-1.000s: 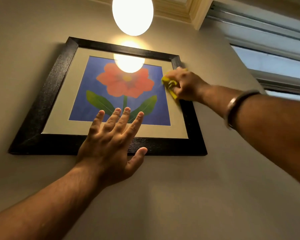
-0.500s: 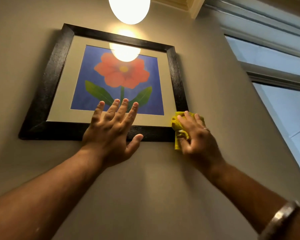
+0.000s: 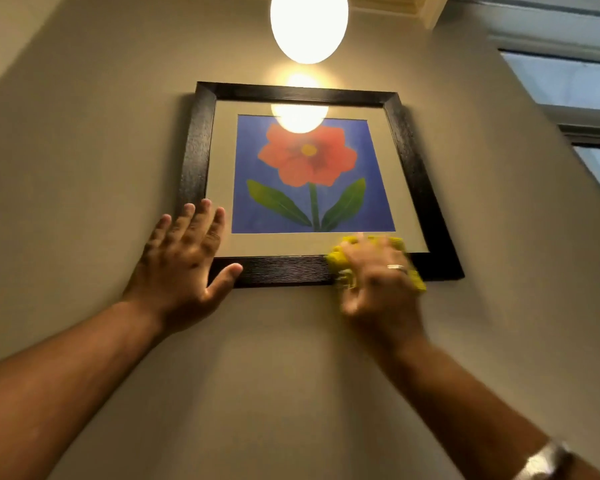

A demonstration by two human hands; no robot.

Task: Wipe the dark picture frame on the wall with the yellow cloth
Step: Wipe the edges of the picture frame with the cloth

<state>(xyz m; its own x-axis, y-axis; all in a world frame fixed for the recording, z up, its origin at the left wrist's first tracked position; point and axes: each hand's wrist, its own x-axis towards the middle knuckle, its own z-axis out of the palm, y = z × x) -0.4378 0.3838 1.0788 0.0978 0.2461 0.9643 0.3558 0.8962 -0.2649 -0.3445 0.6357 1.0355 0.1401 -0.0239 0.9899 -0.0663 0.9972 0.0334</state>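
Right hand (image 3: 378, 282) gripping bunched yellow cloth (image 3: 340, 263) on grained dark frame (image 3: 284, 270), left hand (image 3: 184, 261) flat, fingers spread

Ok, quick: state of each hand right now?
Left hand: open, flat on the picture frame at its lower left corner.
Right hand: closed on the yellow cloth, on the frame's bottom edge.

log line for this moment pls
right hand: wiping frame bottom rail with yellow cloth | left hand: flat, bracing bottom-left corner
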